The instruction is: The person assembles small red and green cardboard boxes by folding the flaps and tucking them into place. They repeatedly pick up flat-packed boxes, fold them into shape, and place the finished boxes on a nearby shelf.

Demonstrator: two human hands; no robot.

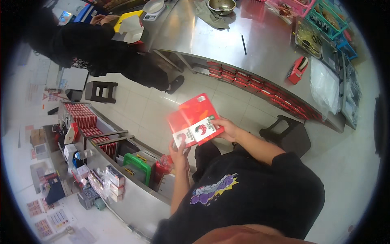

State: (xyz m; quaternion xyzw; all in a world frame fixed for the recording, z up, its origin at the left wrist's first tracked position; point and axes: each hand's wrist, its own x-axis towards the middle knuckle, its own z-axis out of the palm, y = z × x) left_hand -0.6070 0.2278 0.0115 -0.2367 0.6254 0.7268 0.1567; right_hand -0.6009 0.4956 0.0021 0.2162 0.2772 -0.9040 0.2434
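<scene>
A flat red carton [193,112] with white printed panels along its near edge is in front of my body, above the floor. My left hand [180,154] grips its near left corner, the thumb on a white panel. At the near right edge, my right hand [227,129] closes on the same carton, thumb on top and fingers underneath, out of sight. Slight blur softens the carton's far left edge, and whether it is one piece or two overlapping ones I cannot tell.
A steel table [183,30] ahead carries a metal bowl [222,5], a black pen [243,44] and a red tape dispenser [297,70]. Red boxes [252,83] fill its shelf. Stools [286,136] stand nearby. A person in black [93,44] works at the far left. Left counter holds a green case [137,166].
</scene>
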